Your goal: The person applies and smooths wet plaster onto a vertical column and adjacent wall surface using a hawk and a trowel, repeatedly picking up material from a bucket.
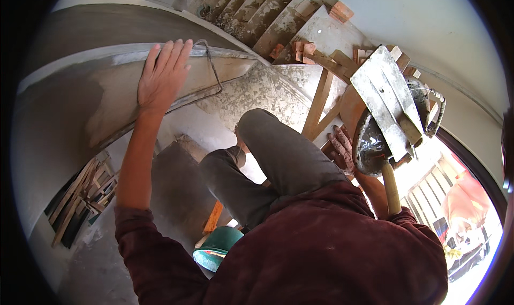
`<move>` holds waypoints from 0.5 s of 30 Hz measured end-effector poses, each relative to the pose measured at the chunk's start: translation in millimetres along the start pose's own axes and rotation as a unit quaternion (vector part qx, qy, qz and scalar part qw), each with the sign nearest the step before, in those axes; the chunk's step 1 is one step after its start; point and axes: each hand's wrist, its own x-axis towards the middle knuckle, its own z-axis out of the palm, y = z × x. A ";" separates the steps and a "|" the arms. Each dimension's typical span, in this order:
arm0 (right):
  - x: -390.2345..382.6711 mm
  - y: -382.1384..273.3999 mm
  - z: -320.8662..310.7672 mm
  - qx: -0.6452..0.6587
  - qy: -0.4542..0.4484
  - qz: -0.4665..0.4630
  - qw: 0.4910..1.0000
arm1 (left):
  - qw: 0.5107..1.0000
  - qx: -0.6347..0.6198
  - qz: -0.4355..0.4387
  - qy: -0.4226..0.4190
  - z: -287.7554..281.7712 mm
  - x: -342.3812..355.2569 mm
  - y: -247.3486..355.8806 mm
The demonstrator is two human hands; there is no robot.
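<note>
Left hand (162, 81), grip released, flat on the ledge (120, 56), left of the pan (369, 143). Right hand (341, 149), beside the pan; its grip we cannot tell. Trowel (377, 83), atop the pan.

Splattered stairs (256, 13) up at 12 o'clock, bricks (341, 12) around 1, messy scrap-wood pile (80, 198) over at 8, green bucket (222, 238) down near 7, some pale railing (430, 190) between 3 and 4.

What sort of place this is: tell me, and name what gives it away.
Most likely a stairwell in a building under construction or renovation: the concrete stairs are blotched and dirty, loose red bricks lie on them, and scrap timber is heaped at lower left.
</note>
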 end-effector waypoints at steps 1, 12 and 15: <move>-2.8 14.9 -5.4 -0.286 -0.023 -0.093 0.953 | 1.000 -0.001 0.001 0.013 3.8 1.2 -2.2; -2.8 28.8 -9.8 -0.547 -0.056 -0.104 0.829 | 0.999 0.017 0.016 0.027 -1.4 1.0 -3.4; -7.5 27.5 -8.7 -0.464 -0.033 -0.074 0.882 | 0.999 0.015 0.023 0.035 1.5 1.4 -2.5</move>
